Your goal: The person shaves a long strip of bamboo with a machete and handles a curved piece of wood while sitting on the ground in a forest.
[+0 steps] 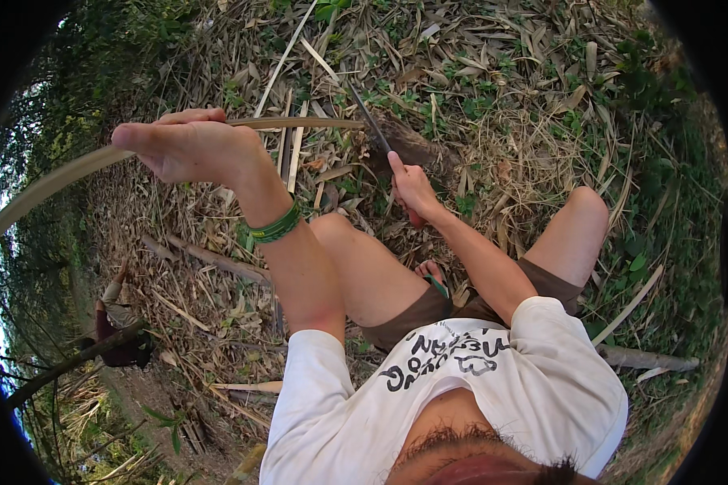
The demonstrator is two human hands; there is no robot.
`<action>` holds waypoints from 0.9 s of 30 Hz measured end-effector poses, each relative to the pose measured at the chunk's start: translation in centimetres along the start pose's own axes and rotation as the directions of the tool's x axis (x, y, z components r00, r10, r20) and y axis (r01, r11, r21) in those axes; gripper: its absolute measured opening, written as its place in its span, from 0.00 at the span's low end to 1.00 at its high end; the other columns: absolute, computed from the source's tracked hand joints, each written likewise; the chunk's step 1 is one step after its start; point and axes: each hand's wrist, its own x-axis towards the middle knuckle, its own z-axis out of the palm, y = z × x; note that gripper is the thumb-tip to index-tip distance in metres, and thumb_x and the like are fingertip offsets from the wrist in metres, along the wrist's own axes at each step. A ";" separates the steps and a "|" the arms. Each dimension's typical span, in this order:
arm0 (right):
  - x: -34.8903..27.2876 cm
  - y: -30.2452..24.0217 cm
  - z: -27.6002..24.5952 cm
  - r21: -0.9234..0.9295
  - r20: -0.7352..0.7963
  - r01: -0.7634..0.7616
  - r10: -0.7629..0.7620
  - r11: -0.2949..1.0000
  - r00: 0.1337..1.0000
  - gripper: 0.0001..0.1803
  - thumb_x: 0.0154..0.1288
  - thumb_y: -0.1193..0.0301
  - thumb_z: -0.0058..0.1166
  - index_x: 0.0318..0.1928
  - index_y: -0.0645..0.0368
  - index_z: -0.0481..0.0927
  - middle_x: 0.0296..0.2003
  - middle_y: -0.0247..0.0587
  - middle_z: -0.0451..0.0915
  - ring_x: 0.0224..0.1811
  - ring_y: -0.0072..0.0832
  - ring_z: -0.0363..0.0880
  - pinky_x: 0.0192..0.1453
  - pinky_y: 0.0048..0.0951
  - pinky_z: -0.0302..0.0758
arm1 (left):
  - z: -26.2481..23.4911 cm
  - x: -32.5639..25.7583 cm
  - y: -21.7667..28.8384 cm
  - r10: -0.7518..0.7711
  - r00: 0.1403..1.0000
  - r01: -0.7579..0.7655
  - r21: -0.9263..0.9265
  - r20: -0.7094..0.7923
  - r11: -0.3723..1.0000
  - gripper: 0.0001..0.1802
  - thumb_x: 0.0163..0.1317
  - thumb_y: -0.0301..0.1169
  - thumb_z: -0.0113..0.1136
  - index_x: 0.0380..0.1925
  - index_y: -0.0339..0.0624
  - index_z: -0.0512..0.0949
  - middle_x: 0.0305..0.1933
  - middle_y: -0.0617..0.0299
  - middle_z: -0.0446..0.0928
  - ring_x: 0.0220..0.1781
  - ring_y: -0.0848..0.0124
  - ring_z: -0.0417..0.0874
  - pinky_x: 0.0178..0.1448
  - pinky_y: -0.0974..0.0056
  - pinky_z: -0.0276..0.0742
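Note:
My left hand (192,149) is closed around a long, pale bamboo strip (307,123). The strip bends away to the far left, while its other end reaches right to the blade of a knife (370,113). In my right hand (413,191) is the knife's reddish handle, with the thumb stretched along toward the blade. The dark blade slants up and left, crossing at the strip's end; whether it cuts into the strip I cannot tell. Under the blade lies a weathered wood block (416,147) on the ground.
Pale split strips (297,149) lie on the leaf litter beyond my left wrist. A thick stick (218,260) rests left of my bent knees. Another person (123,327) is farther off at left, near a slanting pole (77,360). A branch (647,359) lies at right.

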 end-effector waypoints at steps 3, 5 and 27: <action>-0.5 -0.5 -0.7 0.057 0.055 -0.058 0.055 0.997 0.997 0.40 0.75 0.34 0.35 0.21 0.58 0.68 0.13 0.31 0.67 0.13 0.20 0.65 0.18 0.27 0.65 | -0.2 0.4 0.2 0.008 1.000 -0.008 0.006 -0.024 1.000 0.40 0.64 0.77 0.35 0.19 0.51 0.63 0.06 0.68 0.60 0.08 0.75 0.67 0.18 0.71 0.73; -2.1 -3.6 -0.7 0.183 0.089 0.064 -0.081 0.981 0.993 0.41 0.75 0.33 0.34 0.21 0.58 0.68 0.13 0.31 0.67 0.13 0.20 0.64 0.18 0.27 0.65 | -1.1 -0.2 0.2 -0.033 0.998 0.034 0.019 -0.060 0.999 0.39 0.66 0.76 0.33 0.19 0.51 0.61 0.07 0.69 0.58 0.09 0.75 0.65 0.17 0.71 0.70; 1.1 -1.0 -0.9 -0.075 0.028 -0.043 0.045 0.996 0.999 0.40 0.75 0.34 0.36 0.21 0.58 0.70 0.13 0.31 0.67 0.12 0.22 0.66 0.18 0.27 0.66 | -2.2 0.1 0.3 -0.061 0.994 0.058 -0.038 -0.086 0.998 0.41 0.63 0.78 0.32 0.16 0.52 0.59 0.07 0.69 0.56 0.09 0.76 0.62 0.14 0.73 0.62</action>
